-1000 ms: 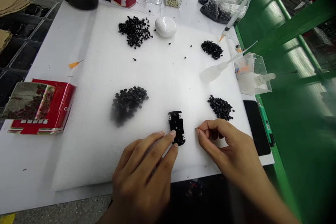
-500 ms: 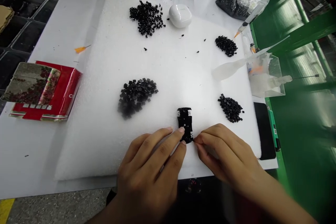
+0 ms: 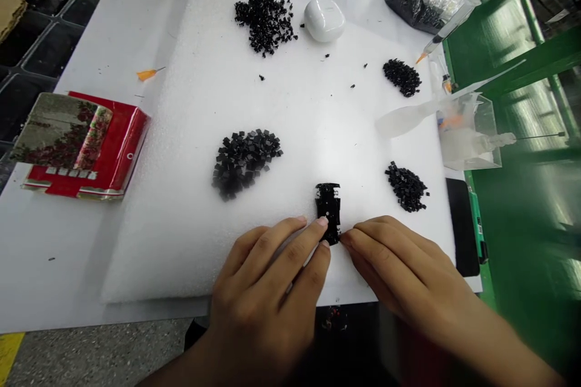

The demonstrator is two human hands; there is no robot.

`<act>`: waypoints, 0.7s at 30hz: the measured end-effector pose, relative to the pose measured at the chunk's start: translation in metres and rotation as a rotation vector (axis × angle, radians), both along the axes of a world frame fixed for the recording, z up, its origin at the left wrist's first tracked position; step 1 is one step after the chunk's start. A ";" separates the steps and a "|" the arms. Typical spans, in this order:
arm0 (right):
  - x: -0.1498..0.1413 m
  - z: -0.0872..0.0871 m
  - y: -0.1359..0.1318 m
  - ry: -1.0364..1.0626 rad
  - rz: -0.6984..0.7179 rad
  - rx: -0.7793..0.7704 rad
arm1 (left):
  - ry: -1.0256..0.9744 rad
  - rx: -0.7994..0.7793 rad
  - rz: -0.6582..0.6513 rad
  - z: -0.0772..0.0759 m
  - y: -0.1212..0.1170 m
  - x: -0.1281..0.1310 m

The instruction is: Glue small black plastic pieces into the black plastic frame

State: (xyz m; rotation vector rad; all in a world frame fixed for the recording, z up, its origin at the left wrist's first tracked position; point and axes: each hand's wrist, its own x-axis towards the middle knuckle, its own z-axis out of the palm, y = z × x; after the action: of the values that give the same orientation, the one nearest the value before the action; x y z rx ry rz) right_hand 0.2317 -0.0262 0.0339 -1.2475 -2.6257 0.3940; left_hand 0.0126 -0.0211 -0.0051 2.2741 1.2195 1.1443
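Observation:
A small black plastic part (image 3: 333, 202) with notched edges and small holes lies flat on a white foam sheet (image 3: 295, 160). My left hand (image 3: 272, 278) steadies it, the index fingertip on top and the thumb tip at its near edge. At the part's lower right corner, my right hand (image 3: 399, 260) is closed in a pinch. Whatever sits between those fingertips is hidden or too small to make out. A pile of small black square pieces (image 3: 247, 157) lies to the left, and another pile of black pieces (image 3: 406, 186) lies to the right.
Farther back on the foam are two piles of tiny black bits (image 3: 265, 21) (image 3: 402, 77) and a white rounded case (image 3: 324, 20). A syringe (image 3: 447, 30), a squeeze bottle (image 3: 403, 120) and a clear box (image 3: 490, 133) line the right side. A red box (image 3: 122, 151) stands left.
The whole view has shifted slightly, so things appear a little farther right. The right fingers stay at the part's corner and have drawn closer together; the left hand keeps its place on the part.

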 end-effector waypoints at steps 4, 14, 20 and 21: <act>-0.005 -0.006 -0.015 0.074 -0.131 0.041 | 0.004 0.003 -0.008 -0.001 -0.001 -0.001; -0.039 0.025 0.029 0.274 -0.474 0.067 | 0.017 -0.010 0.008 -0.002 -0.002 0.002; -0.067 0.006 0.099 0.247 -0.108 -0.044 | -0.009 0.063 0.035 -0.008 -0.004 0.001; -0.069 0.001 0.102 0.246 -0.081 -0.034 | -0.008 0.069 0.035 -0.009 -0.004 0.002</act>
State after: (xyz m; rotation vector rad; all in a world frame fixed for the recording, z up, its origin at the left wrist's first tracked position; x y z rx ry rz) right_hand 0.1623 0.0762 0.0352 -1.2252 -2.3639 0.5425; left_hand 0.0142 -0.0246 -0.0137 2.3042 1.2396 1.2257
